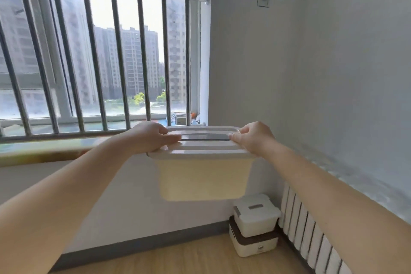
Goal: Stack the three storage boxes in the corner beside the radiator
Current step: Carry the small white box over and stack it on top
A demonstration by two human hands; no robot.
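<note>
Carrying the third box (203, 176) at chest height, left hand (148, 138) and right hand (255, 138) both clamped on its lid ends. Next: lower squarely onto the two-box stack (255, 224) beside the radiator (311, 233).

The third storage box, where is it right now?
Mid-frame, the third box is held aloft by both hands, above and left of the two stacked boxes beside the radiator.

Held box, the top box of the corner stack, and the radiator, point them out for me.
Held box (203, 179), head view, its cream front wall.
Top box of the corner stack (255, 213), head view, its white lid.
Radiator (311, 233), head view, a white rib.
</note>
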